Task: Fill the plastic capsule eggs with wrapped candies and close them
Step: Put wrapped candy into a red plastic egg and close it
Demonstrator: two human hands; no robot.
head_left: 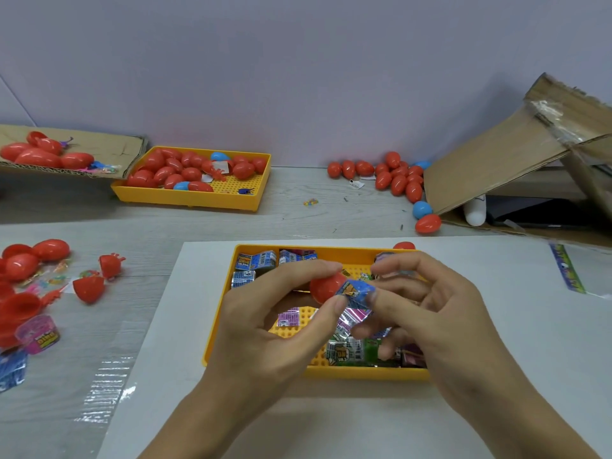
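My left hand [271, 323] pinches a red egg half [326, 286] between thumb and fingers, above the near yellow tray [218, 326]. My right hand [440, 313] pinches a blue wrapped candy [356, 291] and holds it at the mouth of the egg half. Other wrapped candies also sit under its curled fingers. Several wrapped candies [256, 261] in blue, pink and green lie in the tray, partly hidden by both hands.
A far yellow tray [255, 193] holds several red and blue eggs. More eggs [397, 178] lie by a cardboard box [496, 167] at the right. Open egg halves [87, 288] and candies lie at the left. Cardboard with eggs [43, 155] sits far left.
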